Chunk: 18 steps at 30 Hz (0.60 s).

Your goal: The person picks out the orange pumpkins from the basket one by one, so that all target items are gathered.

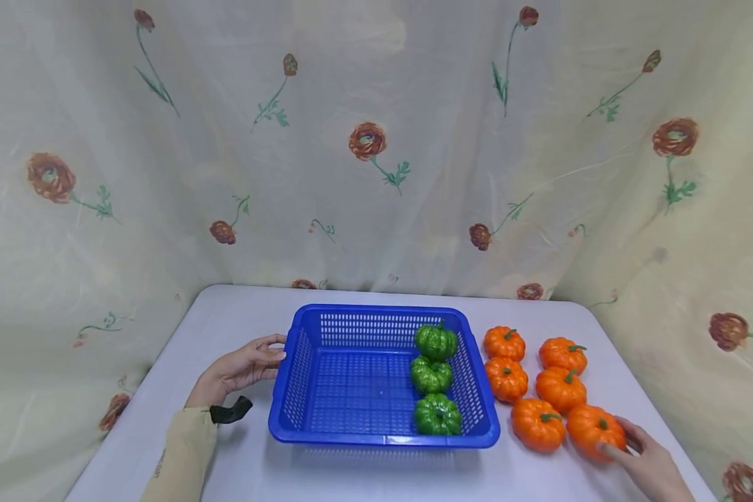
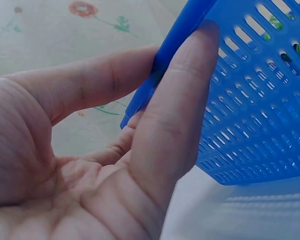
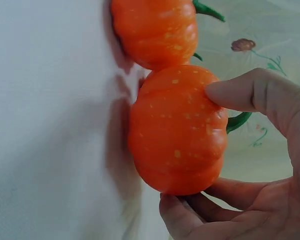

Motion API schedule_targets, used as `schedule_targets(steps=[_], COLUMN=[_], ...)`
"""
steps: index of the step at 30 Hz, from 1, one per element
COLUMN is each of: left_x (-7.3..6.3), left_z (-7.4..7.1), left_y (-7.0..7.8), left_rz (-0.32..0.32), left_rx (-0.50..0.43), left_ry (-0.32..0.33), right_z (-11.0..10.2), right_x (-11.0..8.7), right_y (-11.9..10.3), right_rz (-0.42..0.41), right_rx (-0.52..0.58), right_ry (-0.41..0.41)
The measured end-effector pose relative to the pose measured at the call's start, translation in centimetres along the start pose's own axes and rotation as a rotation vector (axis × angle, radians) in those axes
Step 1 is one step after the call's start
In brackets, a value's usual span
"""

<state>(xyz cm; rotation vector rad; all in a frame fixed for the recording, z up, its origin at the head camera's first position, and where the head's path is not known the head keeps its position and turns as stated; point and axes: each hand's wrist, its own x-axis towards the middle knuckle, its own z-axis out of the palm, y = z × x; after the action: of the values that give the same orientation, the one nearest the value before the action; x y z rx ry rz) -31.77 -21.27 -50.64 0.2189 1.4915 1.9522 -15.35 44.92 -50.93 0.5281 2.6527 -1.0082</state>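
Observation:
At the left end of a blue plastic basket [image 1: 385,440], my left hand [image 1: 245,366] pinches the rim. The left wrist view shows the thumb and a finger [image 2: 175,95] on either side of that edge. Three green pumpkins [image 1: 438,414] sit in a row along the basket's right side. My right hand [image 1: 649,464] holds the nearest orange pumpkin [image 1: 592,432] at the front right. In the right wrist view the thumb [image 3: 235,95] presses one side of this pumpkin and the other fingers curl against its opposite side; its green stem shows beside the thumb.
Several more orange pumpkins stand right of the basket, among them one [image 1: 537,425] close beside the held one and another [image 1: 561,389] behind it. All rest on a white table [image 1: 245,460]. A flowered curtain [image 1: 376,209] hangs behind and at both sides.

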Motion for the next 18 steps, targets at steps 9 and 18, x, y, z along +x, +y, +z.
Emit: schedule_targets(steps=[9,18], left_x=[-0.4,-0.8], left_z=[-0.3,-1.4], left_y=[-0.2,-0.4], left_rz=[0.003,0.013], left_rx=[-0.004,0.316], left_ry=[0.048,0.036], right_z=[1.4,-0.4], right_x=[1.5,1.0], right_y=[-0.6,-2.4], right_rz=[-0.053,-0.24], right_rx=[-0.002,-0.025], right_ry=[-0.028,0.092])
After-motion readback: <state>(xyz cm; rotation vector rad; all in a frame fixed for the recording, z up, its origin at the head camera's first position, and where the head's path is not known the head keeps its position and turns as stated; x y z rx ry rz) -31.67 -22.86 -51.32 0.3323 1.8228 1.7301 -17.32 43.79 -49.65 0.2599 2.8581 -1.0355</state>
